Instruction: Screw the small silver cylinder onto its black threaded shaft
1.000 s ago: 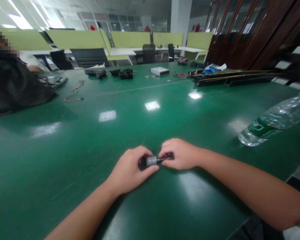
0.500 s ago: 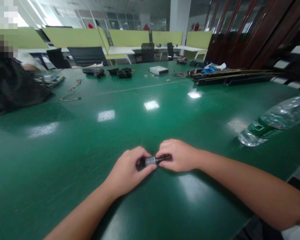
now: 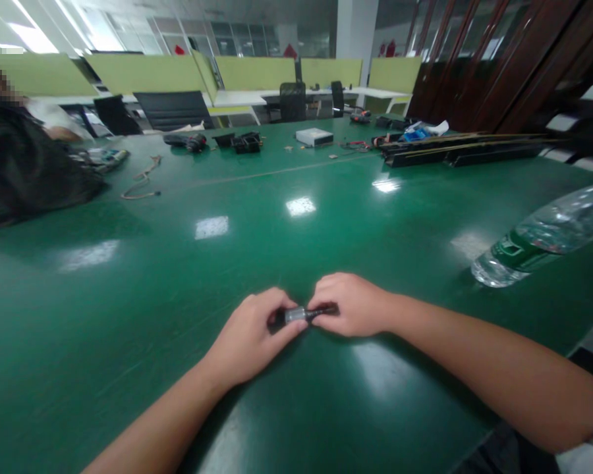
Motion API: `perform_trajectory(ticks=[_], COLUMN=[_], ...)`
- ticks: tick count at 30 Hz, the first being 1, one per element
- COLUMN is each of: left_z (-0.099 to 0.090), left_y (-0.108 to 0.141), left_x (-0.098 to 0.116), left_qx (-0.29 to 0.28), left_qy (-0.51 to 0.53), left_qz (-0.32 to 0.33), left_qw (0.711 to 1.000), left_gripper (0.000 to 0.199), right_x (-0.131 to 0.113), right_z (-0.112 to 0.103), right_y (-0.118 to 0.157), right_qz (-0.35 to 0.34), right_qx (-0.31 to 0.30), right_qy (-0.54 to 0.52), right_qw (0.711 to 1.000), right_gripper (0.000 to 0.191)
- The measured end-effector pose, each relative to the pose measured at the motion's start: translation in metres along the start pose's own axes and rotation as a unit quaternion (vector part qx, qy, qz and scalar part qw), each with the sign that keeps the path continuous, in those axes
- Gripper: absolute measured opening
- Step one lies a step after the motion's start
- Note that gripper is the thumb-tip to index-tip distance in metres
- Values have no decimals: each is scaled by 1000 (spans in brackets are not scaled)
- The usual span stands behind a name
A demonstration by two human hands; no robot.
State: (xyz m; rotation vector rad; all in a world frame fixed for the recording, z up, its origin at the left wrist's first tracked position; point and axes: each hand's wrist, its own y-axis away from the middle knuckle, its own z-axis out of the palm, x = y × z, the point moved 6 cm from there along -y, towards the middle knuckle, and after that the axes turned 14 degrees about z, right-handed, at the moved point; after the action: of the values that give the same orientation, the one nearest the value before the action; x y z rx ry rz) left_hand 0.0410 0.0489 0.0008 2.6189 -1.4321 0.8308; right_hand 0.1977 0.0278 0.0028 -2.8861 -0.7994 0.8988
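Observation:
Low over the green tabletop [image 3: 296,257], both hands meet at a small black-and-grey cylindrical object [image 3: 295,315] with a narrow dark end on its right. My left hand [image 3: 257,336] is closed around its thicker left part, thumb in front and fingers behind. With fingertips pinched, my right hand [image 3: 348,306] grips the thin dark end. A clear grey middle section shows between the two hands. The object lies roughly level; its exact kind is too small to make out, and the fingers cover both its ends.
A clear plastic bottle [image 3: 528,243] with a green label lies tilted at the right. A dark bag [image 3: 29,164] and a cable [image 3: 141,181] are on the left. Along the far side are a white box [image 3: 314,137], black parts [image 3: 246,143] and long black strips [image 3: 454,151].
Both hands keep their hold on the small cylindrical object, which has barely shifted. The view has moved very slightly.

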Motion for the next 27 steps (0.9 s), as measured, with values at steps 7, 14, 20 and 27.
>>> perform_trajectory(ticks=[7,14,20,27], left_z=[-2,-3,-3,-2], left_y=[0,0,1,1], left_x=[3,4,2,1], left_qx=[7,7,7,1], left_qy=[-1,5,12,16], left_qz=[5,13,11,3], left_qw=[1000,1000,1000,1000], left_gripper=[27,26,24,23], right_x=[1,4,9,14], right_z=[-3,-2,-3,-6], right_y=[1,0,0,1], right_qz=[1,11,21,26], right_qx=[-1,-15,-31,-44], right_qy=[7,-11,-37,-44], right_qw=[1000,1000,999,998], right_gripper=[11,11,10,9])
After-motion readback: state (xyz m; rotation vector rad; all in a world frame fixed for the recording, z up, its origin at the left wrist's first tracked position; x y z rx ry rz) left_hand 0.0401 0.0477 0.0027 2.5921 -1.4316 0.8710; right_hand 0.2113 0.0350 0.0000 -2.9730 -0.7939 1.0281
